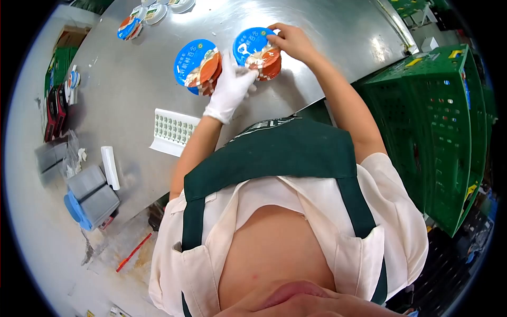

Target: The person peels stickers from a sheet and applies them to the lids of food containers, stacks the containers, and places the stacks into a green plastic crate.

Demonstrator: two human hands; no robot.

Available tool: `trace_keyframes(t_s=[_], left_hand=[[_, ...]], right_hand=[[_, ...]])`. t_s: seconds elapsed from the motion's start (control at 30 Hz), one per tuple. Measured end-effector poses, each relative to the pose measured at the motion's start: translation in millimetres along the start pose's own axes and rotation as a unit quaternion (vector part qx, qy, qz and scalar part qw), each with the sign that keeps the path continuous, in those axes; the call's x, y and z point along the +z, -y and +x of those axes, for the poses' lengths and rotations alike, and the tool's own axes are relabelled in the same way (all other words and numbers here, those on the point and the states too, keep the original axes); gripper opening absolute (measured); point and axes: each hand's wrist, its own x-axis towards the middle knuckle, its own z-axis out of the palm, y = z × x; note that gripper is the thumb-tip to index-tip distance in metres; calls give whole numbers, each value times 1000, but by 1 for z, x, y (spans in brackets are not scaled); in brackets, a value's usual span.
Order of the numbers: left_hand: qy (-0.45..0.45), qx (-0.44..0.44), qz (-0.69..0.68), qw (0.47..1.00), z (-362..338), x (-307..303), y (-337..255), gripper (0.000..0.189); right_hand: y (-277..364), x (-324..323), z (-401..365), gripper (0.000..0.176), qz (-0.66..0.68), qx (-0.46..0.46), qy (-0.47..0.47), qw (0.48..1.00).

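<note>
- Far left, at the edge of the steel surface (327,26): grey boxes (91,191) over a blue part, with a white strip (110,167) just beside them.
- Top left, well apart from the hands: small pile of loose lids (130,26), blue and orange print.
- Near edge, left of the forearm: sticker sheet (173,129) lying flat, rows of small labels facing up.
- Left cup (196,64): blue lid, orange wall, standing on the surface, touching the gloved fingers on its right side.
- Left hand (229,90): white glove, between the two cups. Grip apart, fingers spread, thumb tip laid against the near wall of the right cup, not wrapped round it.
- Right cup (257,52): same print, just beside the left cup, on the surface, held from both sides.
- Right hand (293,42): bare, on the cup's far rim. Grip together, fingertips clamped on the lid edge.
- Far right, off the surface: green crates (438,121), stacked.
</note>
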Motion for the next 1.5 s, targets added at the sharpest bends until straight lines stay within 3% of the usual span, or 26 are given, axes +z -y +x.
trace_keyframes(t_s=[0.07,0.13,0.17,0.2,0.23,0.3,0.37,0.47,0.53,0.57,0.63,0.73,0.83,0.87,0.9,0.93,0.97,1.0,1.03,1.07,1.17,1.23,1.3,1.37,1.43,1.5], left_hand=[[-6,-35,-1,999,-19,-3,15,89],[15,-58,15,998,-28,-8,30,89],[24,-130,-90,987,-29,-7,38,94],[33,-201,-194,960,-29,-6,46,100],[43,-199,-191,960,-21,-6,58,100],[-17,-290,-397,871,18,5,66,106],[91,-233,-332,910,29,17,56,101],[42,-214,-313,924,40,41,65,72],[104,-118,-345,925,30,53,60,53],[64,-140,-323,934,10,63,32,47],[103,-97,-264,954,-13,86,-28,46],[256,103,-152,949,-28,130,-131,39],[343,230,-56,909,-23,194,-238,39],[358,284,-27,889,-28,224,-271,40],[371,336,1,866,-30,255,-295,40],[423,286,-10,860,-16,284,-308,38],[472,240,-25,848,-1,313,-323,37],[535,208,31,819,-1,348,-342,41],[594,168,89,782,-7,380,-352,46],[580,243,114,769,-2,403,-336,32],[686,105,124,709,11,493,-302,38],[653,-38,185,734,4,520,-284,49],[657,-135,258,696,20,550,-264,60],[678,-150,242,677,15,552,-255,69],[642,-198,380,636,27,560,-248,73],[602,-102,460,645,30,549,-266,79]], right_hand=[[-5,2,-5,36,-50,32,20,998],[-11,0,-8,56,-118,66,7,991],[-16,2,-8,66,-127,68,-4,990],[-19,6,-6,78,-37,120,25,992],[-25,14,-1,90,53,169,51,983],[-23,13,0,108,188,247,225,924],[-25,27,-11,90,190,266,235,915],[-25,48,-33,54,440,280,136,842],[-1,19,-71,72,406,226,31,885],[20,-9,-94,79,370,222,8,902],[42,-55,-128,84,290,161,-77,940],[101,-166,-179,82,241,-12,-194,951],[143,-283,-230,80,109,-50,-293,949],[154,-318,-250,76,87,60,-304,947],[145,-356,-275,68,26,57,-304,951],[191,-377,-306,54,30,18,-304,952],[201,-372,-315,56,2,93,-409,908],[150,-433,-336,56,150,99,-317,931],[147,-437,-365,53,116,63,-281,951],[111,-460,-385,55,135,125,-286,941],[39,-489,-427,61,246,273,-256,894],[2,-486,-446,61,329,348,-231,847],[-27,-482,-452,60,369,395,-183,821],[-52,-477,-448,57,395,423,-122,806],[-88,-463,-444,53,435,444,-84,779],[-96,-458,-433,49,431,478,-66,763]])
